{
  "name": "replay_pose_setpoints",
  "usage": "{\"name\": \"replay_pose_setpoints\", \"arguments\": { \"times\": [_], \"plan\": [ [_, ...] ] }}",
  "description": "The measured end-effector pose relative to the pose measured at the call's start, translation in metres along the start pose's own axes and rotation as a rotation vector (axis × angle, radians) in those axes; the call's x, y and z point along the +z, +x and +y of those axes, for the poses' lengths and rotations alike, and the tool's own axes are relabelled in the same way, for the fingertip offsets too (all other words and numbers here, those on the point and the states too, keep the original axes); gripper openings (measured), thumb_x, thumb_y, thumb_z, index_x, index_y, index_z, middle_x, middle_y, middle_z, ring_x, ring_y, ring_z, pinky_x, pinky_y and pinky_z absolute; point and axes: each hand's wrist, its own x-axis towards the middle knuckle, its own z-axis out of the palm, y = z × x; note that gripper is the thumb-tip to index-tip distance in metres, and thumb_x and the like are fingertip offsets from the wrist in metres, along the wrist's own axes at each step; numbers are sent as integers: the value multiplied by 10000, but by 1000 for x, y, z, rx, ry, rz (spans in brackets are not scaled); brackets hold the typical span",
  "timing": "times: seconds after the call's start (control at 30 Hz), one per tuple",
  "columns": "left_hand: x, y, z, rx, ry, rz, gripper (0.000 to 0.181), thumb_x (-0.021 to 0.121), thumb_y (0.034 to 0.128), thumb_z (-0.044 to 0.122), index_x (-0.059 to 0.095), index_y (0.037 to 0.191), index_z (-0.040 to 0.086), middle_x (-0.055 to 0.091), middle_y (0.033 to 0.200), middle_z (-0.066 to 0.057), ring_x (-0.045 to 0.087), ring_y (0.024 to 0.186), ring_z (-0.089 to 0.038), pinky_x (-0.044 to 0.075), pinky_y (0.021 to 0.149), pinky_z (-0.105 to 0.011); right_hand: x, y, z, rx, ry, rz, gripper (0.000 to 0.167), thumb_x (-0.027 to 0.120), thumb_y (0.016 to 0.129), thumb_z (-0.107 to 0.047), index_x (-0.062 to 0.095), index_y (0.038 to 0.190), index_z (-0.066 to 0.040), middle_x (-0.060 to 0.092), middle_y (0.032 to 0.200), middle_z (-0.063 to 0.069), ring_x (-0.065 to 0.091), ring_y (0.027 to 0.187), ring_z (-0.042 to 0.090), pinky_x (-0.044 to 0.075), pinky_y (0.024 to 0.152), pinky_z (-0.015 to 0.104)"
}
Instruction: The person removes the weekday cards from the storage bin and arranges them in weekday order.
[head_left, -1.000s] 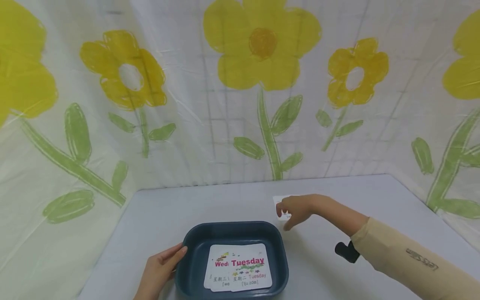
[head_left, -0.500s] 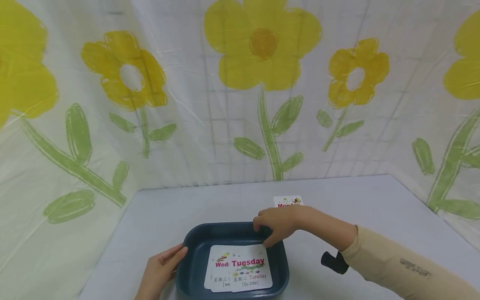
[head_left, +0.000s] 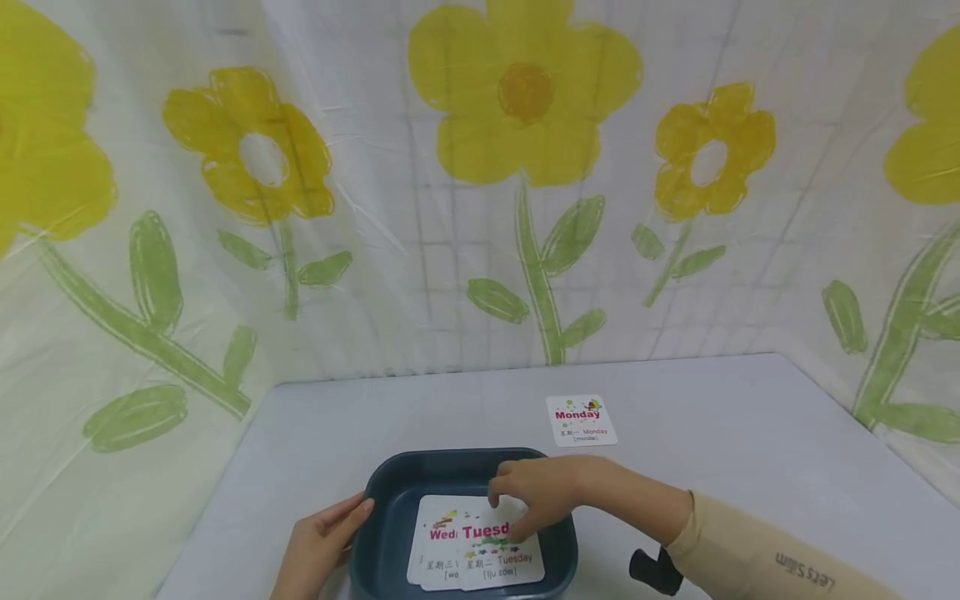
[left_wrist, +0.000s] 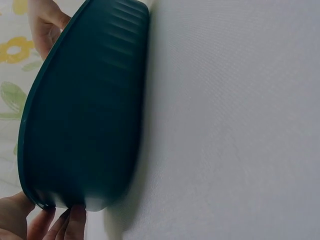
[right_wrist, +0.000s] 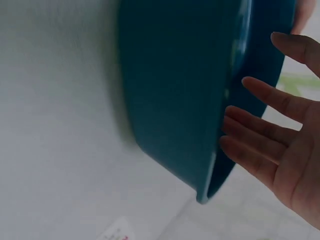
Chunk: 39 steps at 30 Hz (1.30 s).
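Note:
A dark teal tray [head_left: 378,533] holds several overlapping white cards, the Tuesday card [head_left: 517,562] on top and the Wednesday card [head_left: 438,546] partly under it. My left hand [head_left: 318,542] grips the tray's left rim, thumb on the edge; in the left wrist view its fingers lie against the wall of the tray [left_wrist: 85,120]. Over the right part of the tray hovers my right hand [head_left: 543,492], thumb and fingers spread above the Tuesday card, holding nothing. The right wrist view shows that hand [right_wrist: 290,145] with its fingers apart beside the rim.
The Monday card [head_left: 581,421] lies face up on the white table [head_left: 420,408], behind and right of the tray. A white curtain [head_left: 375,250] with yellow flowers hangs along the table's back edge. A black band with a small device [head_left: 656,571] is on my right wrist.
My right hand has come from beside the Monday card, leftward and nearer, to above the Tuesday card. The Monday card is now fully uncovered. My left hand has stayed on the rim.

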Motion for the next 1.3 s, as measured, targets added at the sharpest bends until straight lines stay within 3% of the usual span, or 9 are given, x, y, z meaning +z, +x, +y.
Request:
{"name": "replay_pose_setpoints", "arguments": {
  "times": [0.17, 0.3, 0.53, 0.67, 0.93, 1.3],
  "plan": [
    [1, -1, 0, 8, 0, -1, 806, 611, 777, 602, 532, 1249, -46, 553, 1222, -251, 570, 1081, -395, 536, 746, -440, 13, 4, -1, -18, 18, 19, 373, 716, 782, -374, 602, 1111, -242, 550, 1129, -80, 518, 900, 34, 496, 814, 266],
    [1, -2, 0, 10, -9, 5, 791, 614, 785, 585, 531, 1248, -51, 548, 1226, -253, 569, 1082, -395, 535, 749, -436, 26, 8, 0, -39, 2, 63, 421, 720, 773, -382, 594, 1145, -232, 546, 1145, -67, 519, 936, 39, 494, 818, 250],
    [1, -2, -1, 2, -22, 5, 789, 622, 778, 584, 532, 1255, -37, 548, 1233, -242, 565, 1095, -384, 534, 757, -433, 44, 14, -4, -24, -63, 145, 586, 749, 714, -470, 548, 1230, -279, 475, 1352, 4, 474, 1202, 189, 499, 865, 414],
    [1, -2, -1, -2, -25, 7, 793, 623, 776, 587, 534, 1251, -42, 552, 1230, -240, 567, 1095, -378, 534, 759, -426, 52, 16, -3, -29, -75, 185, 683, 778, 654, -513, 528, 1256, -307, 459, 1379, 4, 457, 1239, 223, 466, 910, 459],
    [1, -3, -1, -4, -29, 15, 785, 627, 778, 578, 538, 1243, -47, 550, 1228, -243, 567, 1094, -375, 537, 756, -414, 63, 23, 4, -47, -76, 158, 772, 810, 619, -485, 476, 1299, -334, 458, 1369, -3, 452, 1232, 224, 470, 904, 450],
    [0, -2, 1, -19, -31, 16, 805, 626, 757, 611, 552, 1236, -32, 543, 1243, -237, 553, 1116, -374, 537, 762, -402, 55, 17, 5, -60, -4, 167, 752, 835, 618, -419, 480, 1276, -340, 416, 1373, -12, 385, 1200, 183, 453, 940, 354]
  ]
}}
